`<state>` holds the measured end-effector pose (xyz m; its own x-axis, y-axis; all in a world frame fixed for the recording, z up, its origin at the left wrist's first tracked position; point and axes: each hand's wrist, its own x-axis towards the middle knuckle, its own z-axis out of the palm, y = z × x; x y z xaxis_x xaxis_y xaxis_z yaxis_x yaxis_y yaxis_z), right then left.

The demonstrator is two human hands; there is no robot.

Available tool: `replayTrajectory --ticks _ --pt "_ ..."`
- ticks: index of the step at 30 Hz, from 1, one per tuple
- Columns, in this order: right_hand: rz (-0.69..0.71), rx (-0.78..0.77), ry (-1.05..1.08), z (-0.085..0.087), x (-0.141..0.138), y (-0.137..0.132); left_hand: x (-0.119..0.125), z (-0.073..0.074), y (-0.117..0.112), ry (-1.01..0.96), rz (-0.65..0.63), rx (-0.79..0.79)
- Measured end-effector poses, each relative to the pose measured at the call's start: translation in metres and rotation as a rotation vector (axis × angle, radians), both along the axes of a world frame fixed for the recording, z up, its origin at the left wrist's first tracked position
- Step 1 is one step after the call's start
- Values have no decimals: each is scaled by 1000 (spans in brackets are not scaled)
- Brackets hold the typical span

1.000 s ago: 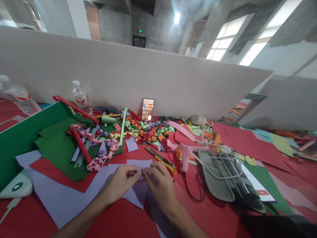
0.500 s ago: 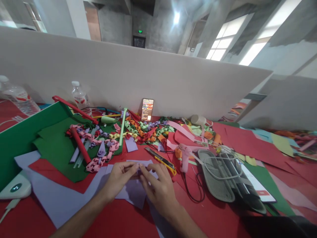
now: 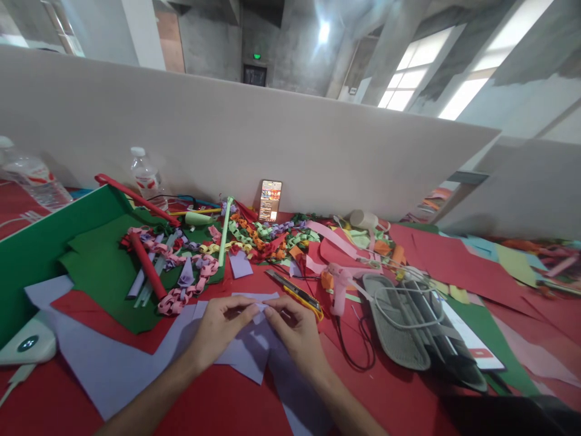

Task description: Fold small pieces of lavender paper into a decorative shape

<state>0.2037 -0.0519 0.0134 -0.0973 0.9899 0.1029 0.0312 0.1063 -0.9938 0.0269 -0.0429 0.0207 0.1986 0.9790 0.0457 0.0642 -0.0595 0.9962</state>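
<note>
Between my fingertips is a small piece of purple paper [image 3: 260,316], pinched from both sides. My left hand [image 3: 226,327] grips its left end between thumb and fingers. At the other end, my right hand [image 3: 290,327] closes thumb and fingers on it. Beneath both hands lie larger purple paper sheets [image 3: 249,357] on the red table covering. Just beyond my right hand rests a yellow utility knife [image 3: 297,292]. The paper's exact fold is too small to make out.
Colourful paper chains [image 3: 254,239] spread across the back, near an upright phone [image 3: 270,201]. At right are a pink glue gun [image 3: 340,287] and an opened grey case [image 3: 394,321] with cables. A green board [image 3: 59,242] and a water bottle [image 3: 146,177] stand at left.
My right hand has rolled and its fingers have drawn together on the right end of the paper. The two hands are slightly further apart, and more of the paper shows.
</note>
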Motion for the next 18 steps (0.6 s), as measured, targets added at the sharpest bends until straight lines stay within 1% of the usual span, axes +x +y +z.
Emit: replayTrajectory --ticks 3,7,10,18 --pt "3 -43 57 -1 0 1 1 -3 0 -1 17 1" --pt "3 -60 78 -2 -2 1 1 -5 0 7 70 -11" --pt "10 -70 86 -3 -3 -1 1 -5 1 19 86 1" --pt "-19 29 -107 -3 -2 -3 2 -10 -1 51 33 60"
